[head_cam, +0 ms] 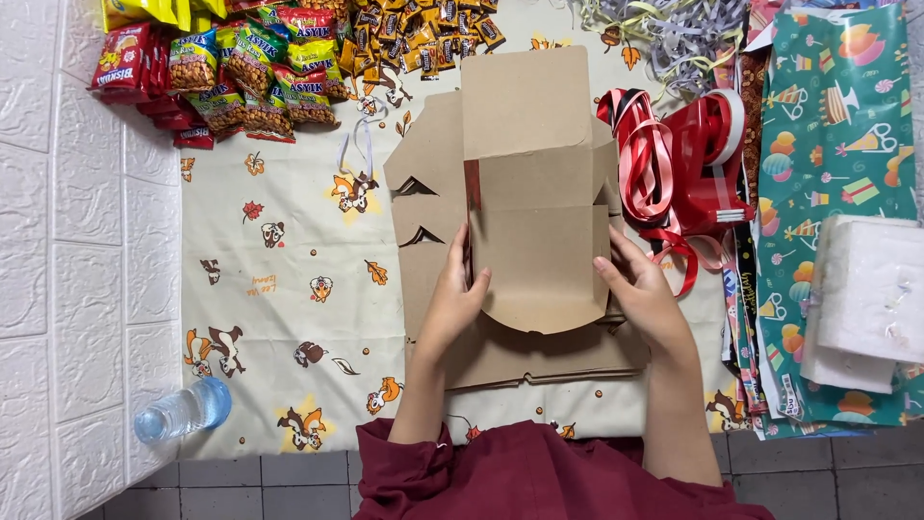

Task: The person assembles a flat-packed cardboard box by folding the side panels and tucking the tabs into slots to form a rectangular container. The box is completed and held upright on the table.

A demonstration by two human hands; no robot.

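Both hands on a brown cardboard box blank (534,231), half folded, lying on a cartoon-print cloth (289,279). Left hand (452,303) grips the box's left side wall, fingers curled over the edge, thumb outside, pinching the panel. Right hand (643,294) holds the right side wall, fingers laid flat along the cardboard, thumb tucked at the edge; pressing, not spread. Box sits between the two hands, its lid flap standing up away from them, its rounded front flap near the wrists. More flat cardboard blanks (539,361) under the hands, stacked.

Just past the right hand: red ribbon spool with loose red ribbon (688,169). Further right, gift wrap sheets (837,125) and a white foam block (871,299). Far beyond the left hand: pile of snack packets (231,67). Beyond the box: shredded paper filler (674,34). Left of the left elbow, well apart: plastic water bottle (183,409) lying on white tile. Maroon sleeves (520,472) at bottom.
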